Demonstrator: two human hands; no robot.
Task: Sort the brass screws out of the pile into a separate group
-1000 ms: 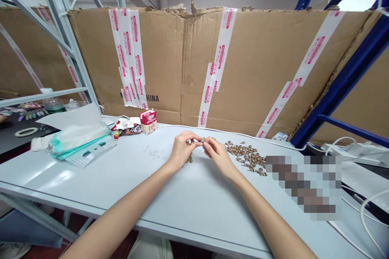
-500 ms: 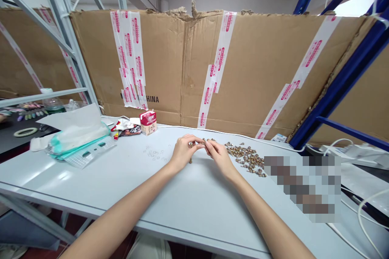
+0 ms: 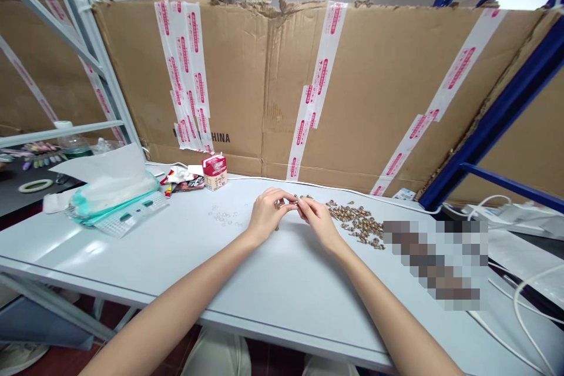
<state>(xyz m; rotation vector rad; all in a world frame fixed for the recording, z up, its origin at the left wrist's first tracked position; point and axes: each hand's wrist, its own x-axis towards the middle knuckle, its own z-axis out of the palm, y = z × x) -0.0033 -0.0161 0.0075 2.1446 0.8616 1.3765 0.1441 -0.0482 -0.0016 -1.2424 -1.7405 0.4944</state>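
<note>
My left hand [image 3: 265, 213] and my right hand [image 3: 318, 220] meet fingertip to fingertip above the white table [image 3: 264, 282], both pinched on a small brass-coloured metal piece [image 3: 291, 204]. A short string of such pieces hangs under the left fingers. Just right of my right hand lies a loose heap of small brass parts [image 3: 358, 221]. A few tiny silver rings [image 3: 223, 217] lie scattered left of my left hand.
A taped cardboard wall [image 3: 282, 88] closes the back of the table. At the left lie a tissue pack on a calculator [image 3: 115, 197] and a small red-and-white carton [image 3: 214, 172]. White cables [image 3: 524, 305] run at the right. A blurred patch covers part of the right.
My hands have stayed together at the same spot, fingers working slightly on the small piece. The view has tipped a little, so everything sits slightly higher in the picture.
</note>
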